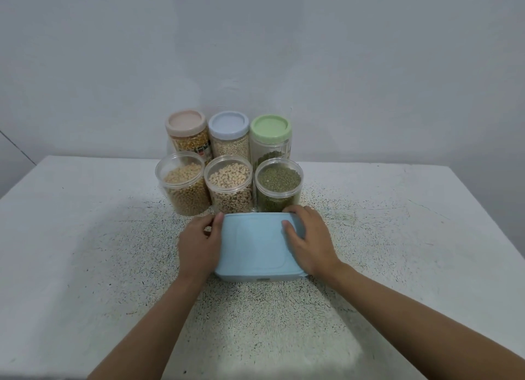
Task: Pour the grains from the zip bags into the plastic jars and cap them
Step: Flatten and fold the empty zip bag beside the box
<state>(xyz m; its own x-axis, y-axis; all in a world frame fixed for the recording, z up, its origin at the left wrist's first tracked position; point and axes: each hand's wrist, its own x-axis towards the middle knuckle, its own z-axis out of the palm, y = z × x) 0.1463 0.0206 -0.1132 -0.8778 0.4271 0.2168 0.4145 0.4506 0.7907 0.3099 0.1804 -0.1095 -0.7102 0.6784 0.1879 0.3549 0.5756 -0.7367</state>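
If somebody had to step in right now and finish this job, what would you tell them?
Hands: the left hand grips the left side of the lidded blue box; the right hand holds its right side, fingers curled over the far edge.
Things: the box sits on the table, in front of six jars.
Done: the back row is capped: pink-lid jar, blue-lid jar, green-lid jar. The front row is filled: yellow-bean jar, pale-bean jar, green-bean jar.
Left: the front jars show no coloured caps; cap them. No zip bags are in view.
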